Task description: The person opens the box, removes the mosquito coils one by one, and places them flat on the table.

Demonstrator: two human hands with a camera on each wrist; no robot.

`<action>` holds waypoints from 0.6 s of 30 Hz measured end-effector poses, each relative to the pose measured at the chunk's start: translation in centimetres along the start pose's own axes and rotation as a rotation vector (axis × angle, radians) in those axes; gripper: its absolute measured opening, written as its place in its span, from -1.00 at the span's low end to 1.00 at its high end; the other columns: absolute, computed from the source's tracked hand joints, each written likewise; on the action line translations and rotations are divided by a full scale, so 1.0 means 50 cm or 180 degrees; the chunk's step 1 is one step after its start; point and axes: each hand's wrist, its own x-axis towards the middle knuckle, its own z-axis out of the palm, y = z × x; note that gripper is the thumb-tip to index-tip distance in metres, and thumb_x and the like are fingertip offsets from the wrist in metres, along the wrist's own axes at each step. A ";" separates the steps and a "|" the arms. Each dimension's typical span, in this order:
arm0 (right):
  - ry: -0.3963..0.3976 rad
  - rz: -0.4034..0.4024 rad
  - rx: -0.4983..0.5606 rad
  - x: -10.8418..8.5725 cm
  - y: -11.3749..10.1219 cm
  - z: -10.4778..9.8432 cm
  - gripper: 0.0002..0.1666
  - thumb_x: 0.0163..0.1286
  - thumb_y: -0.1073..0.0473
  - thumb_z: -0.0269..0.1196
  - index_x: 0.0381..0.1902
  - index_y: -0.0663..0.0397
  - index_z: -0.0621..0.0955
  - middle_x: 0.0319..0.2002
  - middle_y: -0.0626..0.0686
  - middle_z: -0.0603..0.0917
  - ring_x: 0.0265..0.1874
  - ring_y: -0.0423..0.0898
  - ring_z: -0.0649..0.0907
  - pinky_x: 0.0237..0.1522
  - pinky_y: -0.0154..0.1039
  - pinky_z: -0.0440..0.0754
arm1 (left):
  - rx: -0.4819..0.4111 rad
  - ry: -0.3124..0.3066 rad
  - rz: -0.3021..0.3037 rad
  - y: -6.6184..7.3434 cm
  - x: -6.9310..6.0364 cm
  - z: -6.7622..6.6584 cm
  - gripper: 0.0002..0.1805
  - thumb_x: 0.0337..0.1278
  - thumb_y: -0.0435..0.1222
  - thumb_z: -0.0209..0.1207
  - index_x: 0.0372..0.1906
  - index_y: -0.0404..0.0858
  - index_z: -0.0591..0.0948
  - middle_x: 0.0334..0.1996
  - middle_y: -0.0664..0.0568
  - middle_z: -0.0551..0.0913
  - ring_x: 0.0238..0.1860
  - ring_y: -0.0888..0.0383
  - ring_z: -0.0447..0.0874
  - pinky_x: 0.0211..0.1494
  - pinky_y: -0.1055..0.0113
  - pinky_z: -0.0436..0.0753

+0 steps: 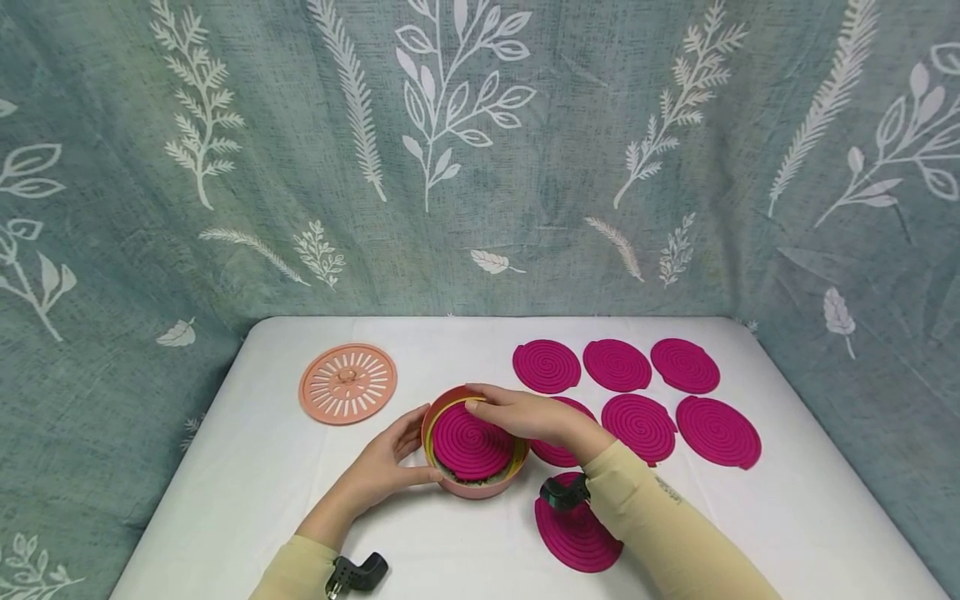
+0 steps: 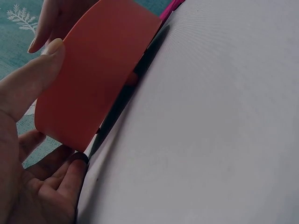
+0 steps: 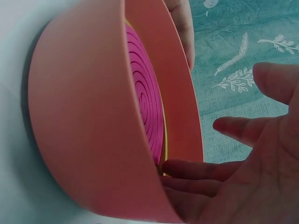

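Observation:
A round terracotta box (image 1: 480, 490) stands on the white table in front of me. Inside it lies a magenta mosquito coil (image 1: 472, 442), within a yellow inner rim. My left hand (image 1: 382, 467) grips the box from its left, thumb and fingers spread round the outer wall (image 2: 93, 70). Over the far right rim reaches my right hand (image 1: 517, 414). In the right wrist view its fingers (image 3: 201, 170) are loosely extended, some dipping past the rim beside the coil (image 3: 145, 93). Whether they touch the coil I cannot tell.
A slotted terracotta lid (image 1: 348, 404) with a small knob lies back left on the white table (image 1: 435, 350). Several flat magenta coils (image 1: 617, 365) lie in rows at the right. One more coil (image 1: 577, 533) lies nearer, partly under my right sleeve.

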 end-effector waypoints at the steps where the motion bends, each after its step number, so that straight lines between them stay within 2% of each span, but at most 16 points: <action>1: 0.0023 0.0000 -0.0048 0.001 -0.001 0.001 -0.18 0.39 -0.46 0.02 0.51 -0.37 0.26 0.36 -0.08 0.40 0.37 -0.07 0.33 0.41 0.12 0.31 | -0.0007 0.0003 0.0002 0.000 0.000 0.000 0.14 -0.29 -0.05 0.61 0.50 0.12 0.23 0.40 0.18 0.33 0.39 0.23 0.31 0.37 0.48 0.37; 3: 0.0086 0.0030 -0.0085 0.002 -0.003 0.002 -0.18 0.38 -0.47 0.02 0.51 -0.38 0.26 0.38 -0.08 0.38 0.38 -0.06 0.31 0.40 0.15 0.30 | -0.0002 0.0012 0.0004 -0.001 -0.001 0.000 0.14 -0.30 -0.05 0.61 0.50 0.12 0.23 0.40 0.17 0.33 0.38 0.22 0.31 0.38 0.47 0.38; 7: 0.0175 0.0049 0.0044 0.003 -0.003 0.002 -0.20 0.41 -0.43 0.03 0.51 -0.34 0.27 0.41 -0.06 0.35 0.41 -0.03 0.27 0.42 0.19 0.27 | 0.0064 0.0051 -0.0042 0.000 -0.002 0.001 0.15 -0.32 -0.01 0.61 0.49 0.14 0.24 0.40 0.17 0.34 0.38 0.22 0.33 0.36 0.47 0.39; 13: 0.0159 0.0027 -0.0002 0.002 -0.004 0.002 -0.19 0.41 -0.42 0.03 0.52 -0.29 0.27 0.40 -0.05 0.36 0.40 -0.02 0.29 0.41 0.19 0.28 | 0.0101 0.0074 -0.0087 0.001 -0.002 0.002 0.15 -0.34 0.00 0.61 0.49 0.15 0.24 0.40 0.17 0.34 0.38 0.22 0.33 0.36 0.46 0.40; 18: 0.0185 -0.0003 0.0094 0.002 -0.003 0.001 -0.20 0.41 -0.41 0.05 0.51 -0.30 0.27 0.37 -0.05 0.39 0.39 -0.03 0.31 0.42 0.14 0.28 | 0.0081 0.0059 -0.0077 0.002 -0.002 0.002 0.14 -0.33 0.00 0.61 0.48 0.18 0.24 0.40 0.18 0.34 0.38 0.22 0.33 0.37 0.43 0.40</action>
